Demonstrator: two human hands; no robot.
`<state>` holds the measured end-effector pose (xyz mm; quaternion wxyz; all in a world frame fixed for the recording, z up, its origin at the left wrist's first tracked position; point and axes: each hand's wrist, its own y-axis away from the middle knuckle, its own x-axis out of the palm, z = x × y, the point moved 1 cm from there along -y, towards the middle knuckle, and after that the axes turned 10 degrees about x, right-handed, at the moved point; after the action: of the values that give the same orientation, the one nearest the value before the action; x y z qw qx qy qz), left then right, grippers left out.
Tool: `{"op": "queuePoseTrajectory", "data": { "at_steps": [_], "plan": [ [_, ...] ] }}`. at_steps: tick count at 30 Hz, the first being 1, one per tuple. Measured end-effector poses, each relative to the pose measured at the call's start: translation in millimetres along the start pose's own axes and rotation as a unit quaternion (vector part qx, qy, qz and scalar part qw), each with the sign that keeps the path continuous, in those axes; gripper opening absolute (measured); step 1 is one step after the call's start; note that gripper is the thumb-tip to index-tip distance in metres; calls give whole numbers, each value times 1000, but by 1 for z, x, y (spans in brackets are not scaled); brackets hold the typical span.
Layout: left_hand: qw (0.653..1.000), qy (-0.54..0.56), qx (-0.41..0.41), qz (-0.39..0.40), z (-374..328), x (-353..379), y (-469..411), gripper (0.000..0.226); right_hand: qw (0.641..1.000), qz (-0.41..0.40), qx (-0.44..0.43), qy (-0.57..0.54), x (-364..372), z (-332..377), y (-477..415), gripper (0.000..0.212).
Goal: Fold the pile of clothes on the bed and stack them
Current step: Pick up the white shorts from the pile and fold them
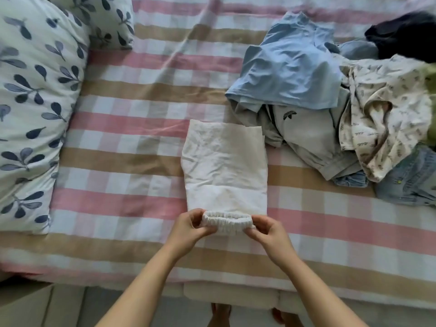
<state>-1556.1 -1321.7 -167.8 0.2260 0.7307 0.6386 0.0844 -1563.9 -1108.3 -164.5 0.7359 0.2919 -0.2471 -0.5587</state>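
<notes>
Lying flat on the bed near its front edge, the white garment (pixel 225 166) is folded into a long narrow rectangle that runs away from the person, with its gathered elastic waistband (pixel 227 220) at the near end. The left hand (pixel 188 228) pinches the left corner of that waistband between thumb and curled fingers, and the right hand (pixel 269 234) pinches the right corner the same way, so the band is lifted slightly off the sheet between them. Under it is a checked bedsheet (pixel 129 142) in pink, tan and white bands. Just beside the garment's far right corner starts the unfolded pile: a grey top with a dark trefoil logo (pixel 304 131), a light blue T-shirt (pixel 292 67) crumpled over it, a cream printed garment (pixel 382 114) to the right, pale denim (pixel 410 180) below that, and a dark garment (pixel 405 34) at the far corner. Well apart on the left lie two white pillows with blue leaf prints, a large one (pixel 30 102) and a smaller one (pixel 106 17) behind it.
</notes>
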Motion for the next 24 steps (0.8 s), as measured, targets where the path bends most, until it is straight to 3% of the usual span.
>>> {"op": "queuePoseTrajectory", "data": {
  "at_steps": [6,14,20,24],
  "plan": [
    [998,-53,-8,23,39,12,22,23,999,4,38,37,1,-41,13,26],
    [987,28,109,-111,-7,13,-51,27,992,-95,-82,35,-13,12,-46,25],
    [963,-86,148,-210,-18,9,-151,34,960,-222,-142,95,-20,55,-129,36],
    [954,-151,142,-215,-6,12,-184,43,944,-265,-128,149,-22,52,-164,37]
  ]
}}
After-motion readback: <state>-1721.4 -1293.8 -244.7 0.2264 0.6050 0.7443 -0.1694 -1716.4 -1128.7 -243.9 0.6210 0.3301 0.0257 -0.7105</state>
